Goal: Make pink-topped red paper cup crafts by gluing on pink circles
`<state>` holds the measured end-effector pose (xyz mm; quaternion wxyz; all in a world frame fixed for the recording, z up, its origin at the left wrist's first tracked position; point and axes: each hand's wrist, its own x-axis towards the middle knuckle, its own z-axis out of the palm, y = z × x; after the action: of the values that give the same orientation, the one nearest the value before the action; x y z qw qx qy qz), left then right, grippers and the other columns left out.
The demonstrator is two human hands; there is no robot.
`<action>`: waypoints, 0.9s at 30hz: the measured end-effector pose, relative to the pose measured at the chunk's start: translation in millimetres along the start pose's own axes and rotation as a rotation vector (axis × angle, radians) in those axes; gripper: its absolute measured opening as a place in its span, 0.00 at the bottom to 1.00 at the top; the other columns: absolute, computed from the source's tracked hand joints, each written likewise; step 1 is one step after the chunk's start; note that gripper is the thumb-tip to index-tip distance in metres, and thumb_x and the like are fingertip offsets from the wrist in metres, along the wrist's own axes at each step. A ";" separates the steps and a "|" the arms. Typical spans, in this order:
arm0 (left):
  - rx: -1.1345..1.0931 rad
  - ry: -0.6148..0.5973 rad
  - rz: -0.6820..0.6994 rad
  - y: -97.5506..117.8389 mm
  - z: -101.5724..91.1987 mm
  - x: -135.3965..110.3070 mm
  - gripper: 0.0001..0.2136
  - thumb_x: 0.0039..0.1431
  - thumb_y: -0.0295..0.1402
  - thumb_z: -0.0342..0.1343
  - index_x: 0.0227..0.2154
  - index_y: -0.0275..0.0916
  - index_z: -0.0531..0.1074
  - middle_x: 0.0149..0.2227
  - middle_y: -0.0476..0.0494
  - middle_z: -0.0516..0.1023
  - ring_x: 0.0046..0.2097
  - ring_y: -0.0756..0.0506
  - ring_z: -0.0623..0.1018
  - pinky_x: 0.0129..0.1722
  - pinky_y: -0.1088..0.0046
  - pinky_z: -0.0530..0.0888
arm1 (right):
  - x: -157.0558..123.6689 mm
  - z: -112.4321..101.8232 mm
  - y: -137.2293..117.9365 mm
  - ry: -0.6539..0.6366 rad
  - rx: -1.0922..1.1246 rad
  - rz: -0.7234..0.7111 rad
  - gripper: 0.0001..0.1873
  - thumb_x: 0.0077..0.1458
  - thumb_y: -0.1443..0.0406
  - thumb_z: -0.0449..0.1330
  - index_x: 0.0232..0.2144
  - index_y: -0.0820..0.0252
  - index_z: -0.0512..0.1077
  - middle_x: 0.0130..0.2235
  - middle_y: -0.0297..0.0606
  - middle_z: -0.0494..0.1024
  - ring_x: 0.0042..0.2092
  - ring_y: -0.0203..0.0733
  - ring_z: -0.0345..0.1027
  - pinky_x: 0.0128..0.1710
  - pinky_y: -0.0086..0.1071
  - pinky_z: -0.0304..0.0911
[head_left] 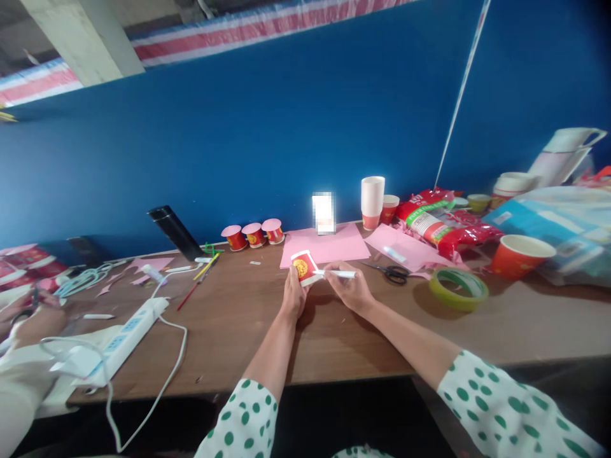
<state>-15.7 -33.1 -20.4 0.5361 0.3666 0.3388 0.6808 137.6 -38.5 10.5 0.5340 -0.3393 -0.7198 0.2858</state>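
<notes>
My left hand [294, 294] is wrapped around a small red paper cup [303, 266] with a gold emblem, tilted on its side above the wooden table [248, 331]. My right hand [351, 289] pinches a white pen-like stick [337, 273], whose tip meets the cup's side. Both hands sit near the table's middle, just in front of a pink paper sheet [329, 245]. Three finished red cups with pink tops [254, 234] stand upside down by the blue wall.
Black scissors [394, 273], a green tape roll [458, 289] and an orange cup [518, 254] lie to the right. A stack of white cups [372, 200] and red packets [439, 222] are behind. A white power strip [126, 334] with cable lies left, near another person's hand [28, 315].
</notes>
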 end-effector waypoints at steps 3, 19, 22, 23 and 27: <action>0.004 0.005 -0.001 -2.8 -2.4 1.6 0.25 0.55 0.51 0.48 0.45 0.36 0.67 0.46 0.34 0.73 0.48 0.39 0.74 0.49 0.59 0.69 | 0.0 0.3 0.0 -0.005 0.017 0.004 0.10 0.55 0.60 0.53 0.32 0.61 0.70 0.27 0.34 0.71 0.25 0.33 0.60 0.25 0.25 0.58; 0.016 0.017 -0.009 0.7 1.3 0.6 0.24 0.55 0.51 0.47 0.44 0.36 0.68 0.43 0.35 0.75 0.45 0.40 0.75 0.48 0.59 0.70 | 0.6 -0.1 -2.1 -0.013 0.029 0.008 0.10 0.56 0.60 0.52 0.31 0.61 0.69 0.28 0.34 0.71 0.25 0.33 0.60 0.25 0.26 0.58; 0.015 -0.004 -0.004 1.7 2.3 0.1 0.24 0.55 0.50 0.47 0.44 0.35 0.68 0.43 0.33 0.75 0.45 0.39 0.75 0.48 0.59 0.70 | 0.5 0.6 -2.4 -0.001 0.018 -0.002 0.10 0.56 0.60 0.53 0.31 0.60 0.69 0.28 0.35 0.71 0.26 0.34 0.61 0.26 0.26 0.58; 0.015 -0.012 -0.004 1.7 2.2 0.0 0.24 0.55 0.50 0.47 0.44 0.35 0.68 0.43 0.33 0.75 0.45 0.39 0.75 0.48 0.59 0.70 | 0.4 0.7 -2.3 0.002 0.011 -0.008 0.10 0.56 0.60 0.53 0.31 0.60 0.69 0.28 0.35 0.71 0.27 0.34 0.62 0.27 0.26 0.58; 0.021 -0.022 0.001 -0.1 0.1 0.6 0.24 0.55 0.50 0.46 0.45 0.35 0.68 0.44 0.35 0.75 0.46 0.39 0.74 0.49 0.59 0.69 | 0.1 0.5 -0.7 -0.003 -0.016 -0.016 0.10 0.56 0.60 0.52 0.31 0.60 0.69 0.28 0.34 0.71 0.26 0.33 0.61 0.26 0.25 0.58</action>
<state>-15.7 -32.5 -20.3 0.5357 0.3798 0.3400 0.6732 137.0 -38.9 11.0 0.5324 -0.3377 -0.7254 0.2762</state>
